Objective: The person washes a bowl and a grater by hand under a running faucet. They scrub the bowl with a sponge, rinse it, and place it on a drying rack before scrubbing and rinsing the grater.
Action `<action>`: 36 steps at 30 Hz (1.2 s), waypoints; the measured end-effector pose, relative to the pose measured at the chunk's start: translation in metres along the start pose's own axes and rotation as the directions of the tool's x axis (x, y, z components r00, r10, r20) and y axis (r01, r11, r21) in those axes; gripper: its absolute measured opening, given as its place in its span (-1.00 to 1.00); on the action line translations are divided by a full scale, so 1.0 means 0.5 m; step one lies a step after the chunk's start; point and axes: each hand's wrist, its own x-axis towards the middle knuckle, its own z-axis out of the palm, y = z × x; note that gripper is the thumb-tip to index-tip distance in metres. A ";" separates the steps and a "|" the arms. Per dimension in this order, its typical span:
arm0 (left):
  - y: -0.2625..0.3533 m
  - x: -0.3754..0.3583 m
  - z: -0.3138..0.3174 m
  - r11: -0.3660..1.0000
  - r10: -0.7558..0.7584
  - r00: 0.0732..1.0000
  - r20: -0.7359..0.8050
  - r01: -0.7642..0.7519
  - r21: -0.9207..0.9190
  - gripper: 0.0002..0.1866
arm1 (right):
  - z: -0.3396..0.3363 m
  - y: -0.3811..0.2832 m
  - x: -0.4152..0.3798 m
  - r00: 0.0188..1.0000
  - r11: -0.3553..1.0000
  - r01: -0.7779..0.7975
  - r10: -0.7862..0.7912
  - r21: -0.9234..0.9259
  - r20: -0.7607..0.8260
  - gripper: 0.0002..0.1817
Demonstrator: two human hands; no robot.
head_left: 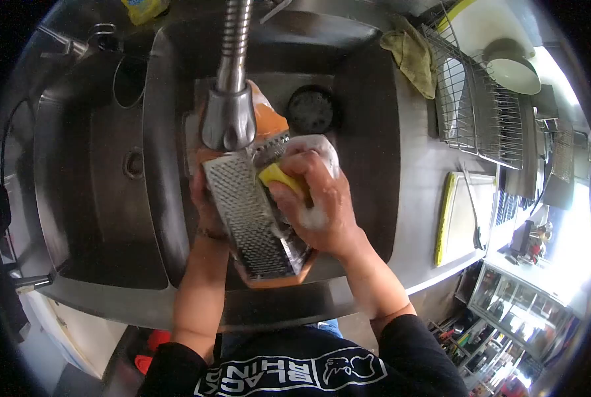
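Note:
A metal box grater is tilted over the right basin of a steel sink. My left hand grips it from the left side, with the fingers mostly hidden behind the metal. Closed around a yellow sponge, my right hand presses it against the grater's right side, with white suds on the fingers. Orange edging shows at the grater's lower end. Beyond its upper end lies an orange piece with foam on it, partly hidden by the faucet head.
A round drain holds suds at the back of the basin. A second basin is on the left. To the right are a cloth, a wire dish rack with a bowl, and a white cutting board.

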 end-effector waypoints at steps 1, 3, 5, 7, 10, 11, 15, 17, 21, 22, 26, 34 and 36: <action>0.003 0.000 -0.007 1.000 -0.003 1.000 -0.007 0.004 0.001 -0.33 | 0.003 0.010 -0.003 1.000 1.000 -0.007 0.007 0.003 0.003 -0.79; 0.013 0.011 -0.015 0.983 -0.014 0.992 0.129 0.038 -0.180 -0.39 | 0.005 0.057 0.006 0.991 0.990 -0.134 0.134 -0.044 0.009 -0.83; 0.021 0.013 0.008 0.988 0.032 0.994 0.102 -0.016 -0.153 -0.42 | -0.012 0.062 0.007 0.902 0.902 -0.431 0.431 -0.014 -0.014 -0.85; 0.024 0.007 0.030 0.988 0.122 0.992 0.021 -0.119 -0.100 -0.47 | -0.024 0.020 0.006 0.929 0.929 -0.368 0.369 0.036 -0.029 -0.84; 0.023 0.016 -0.019 0.984 -0.009 0.992 0.123 0.031 -0.177 -0.45 | -0.011 -0.007 -0.017 0.991 0.997 0.076 -0.075 -0.011 0.112 -0.78; 0.019 0.014 -0.029 0.970 -0.087 0.987 0.137 0.116 -0.215 -0.45 | -0.014 0.009 -0.024 0.991 0.997 0.072 -0.070 -0.014 0.114 -0.78; 0.038 0.032 0.023 0.981 0.081 0.992 0.092 -0.063 -0.186 -0.41 | -0.049 0.096 -0.080 0.736 0.741 -0.670 0.671 -0.044 0.089 -0.77; 0.031 0.023 0.016 0.964 0.138 0.979 0.151 -0.098 -0.246 -0.39 | -0.060 0.122 -0.154 0.482 0.187 -0.756 0.807 0.627 0.341 -0.47; 0.023 0.011 0.010 0.973 0.227 0.973 0.050 -0.225 -0.052 -0.39 | -0.016 0.016 -0.169 0.513 -0.557 -0.344 0.563 0.756 0.648 -0.07; 0.018 0.010 -0.001 0.960 0.242 0.969 -0.039 -0.233 0.155 -0.38 | -0.012 -0.002 -0.153 0.582 -0.542 -0.320 0.535 0.777 0.612 -0.15; 0.020 0.011 0.038 0.980 0.047 0.982 0.181 -0.011 -0.197 -0.40 | -0.007 -0.006 -0.113 0.622 -0.342 -0.311 0.632 0.887 0.462 -0.56; -0.017 -0.004 0.048 0.991 -0.121 0.989 0.083 0.125 -0.044 -0.48 | 0.018 0.021 -0.140 0.853 0.801 -0.499 0.521 0.332 0.026 -0.76; -0.007 -0.004 0.052 0.987 -0.161 0.986 0.053 0.161 -0.005 -0.48 | 0.029 0.030 -0.167 0.754 0.755 -0.652 0.637 0.068 0.158 -0.65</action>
